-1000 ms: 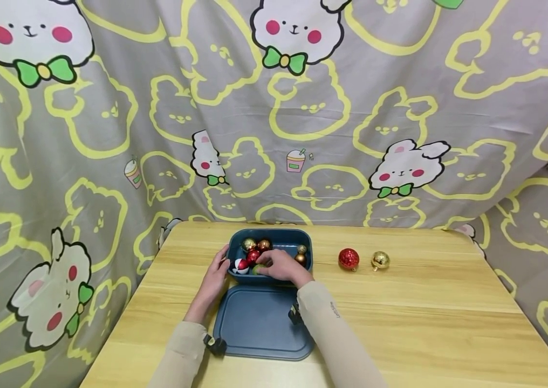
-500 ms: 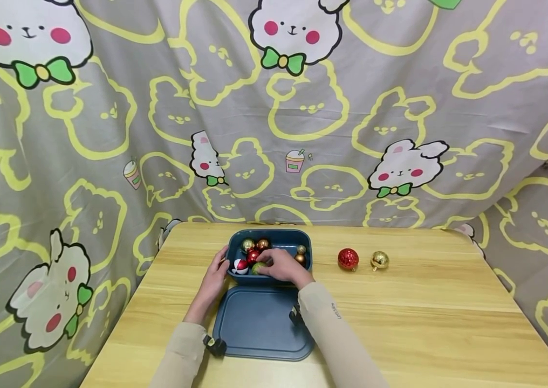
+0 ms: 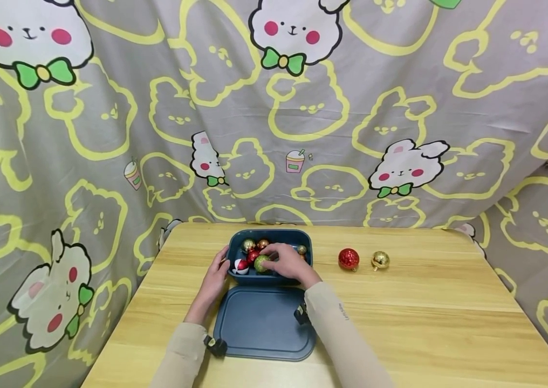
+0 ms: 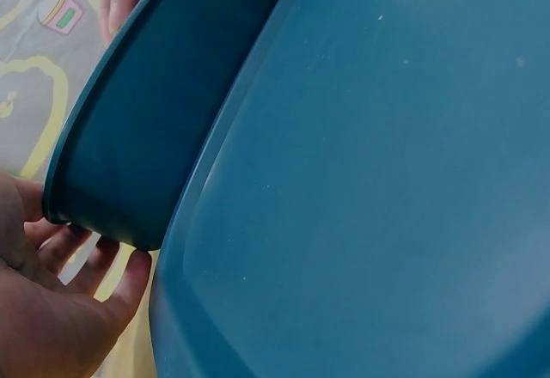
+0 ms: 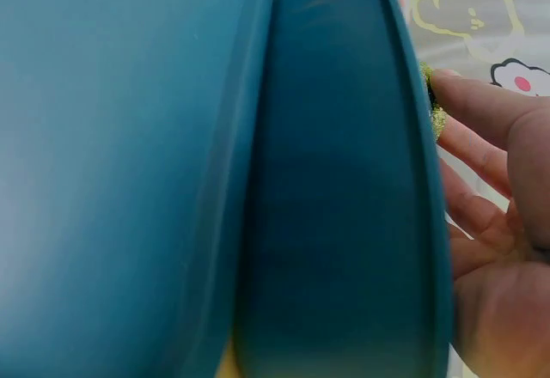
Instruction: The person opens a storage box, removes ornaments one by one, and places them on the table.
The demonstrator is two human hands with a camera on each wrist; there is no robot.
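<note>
In the head view, a dark blue box (image 3: pixel 281 236) holds several Christmas baubles. My right hand (image 3: pixel 290 262) pinches a green glitter bauble (image 3: pixel 261 264) between thumb and fingers, inside the box's outline. The right wrist view has a sliver of that bauble (image 5: pixel 437 122) past the rim, at the fingertips. My left hand (image 3: pixel 216 274) grips the box's left end, its thumb near the rim and its fingers against the outer wall. Beside the green bauble lie a red-and-white bauble (image 3: pixel 241 266) and a red one (image 3: pixel 252 255). Gold and copper baubles (image 3: pixel 248 246) sit behind them.
A flat blue lid (image 3: pixel 264 323) lies on the wooden table (image 3: pixel 424 323), just in front of the box. To the box's right are a red bauble (image 3: pixel 349 259) and a gold bauble (image 3: pixel 380 260). A patterned curtain (image 3: pixel 254 118) hangs behind the table.
My right hand has shifted slightly up and right with the green bauble, which now shows more fully. The left hand stays at the box's left end.
</note>
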